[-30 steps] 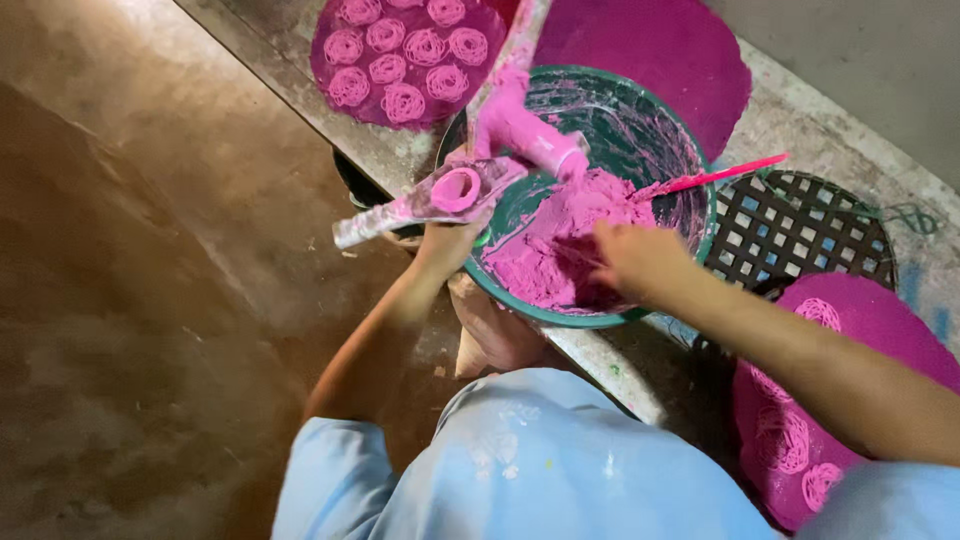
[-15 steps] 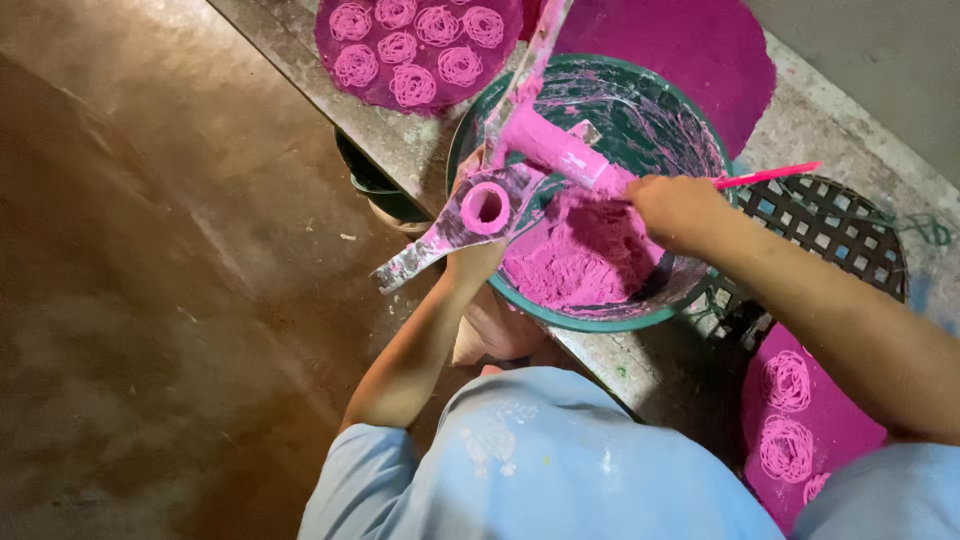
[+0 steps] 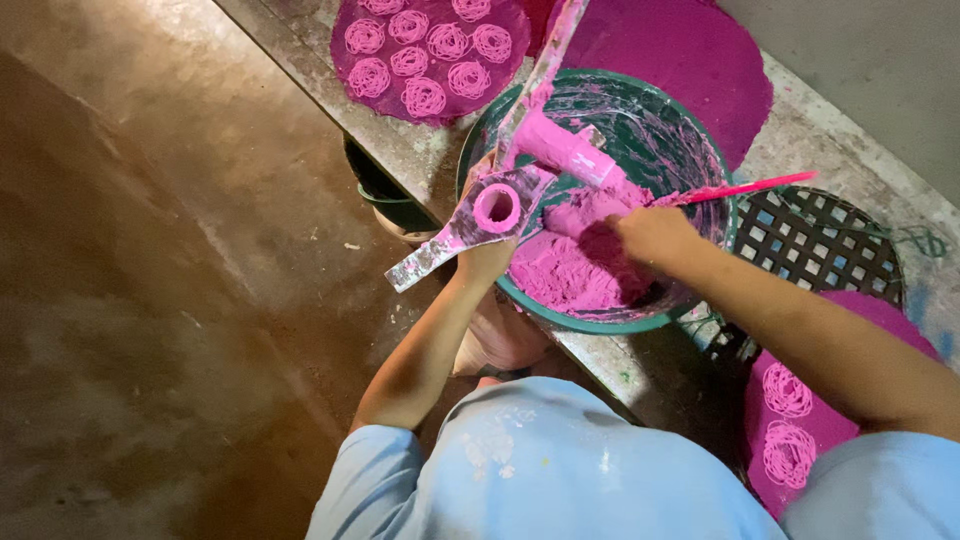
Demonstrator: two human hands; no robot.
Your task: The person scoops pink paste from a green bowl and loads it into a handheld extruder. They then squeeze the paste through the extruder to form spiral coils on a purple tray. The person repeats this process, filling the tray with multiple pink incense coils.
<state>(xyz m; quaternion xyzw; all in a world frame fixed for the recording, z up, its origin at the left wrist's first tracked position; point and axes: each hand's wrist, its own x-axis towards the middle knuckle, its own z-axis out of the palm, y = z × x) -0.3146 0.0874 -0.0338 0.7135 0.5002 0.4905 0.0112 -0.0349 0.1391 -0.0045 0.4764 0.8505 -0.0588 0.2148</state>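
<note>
the left hand grips the pink-smeared press held over the near rim of the green basin. the right hand is closed on a lump of pink dough inside the basin, which stands on the ledge beside a round mat of pink coils.
</note>
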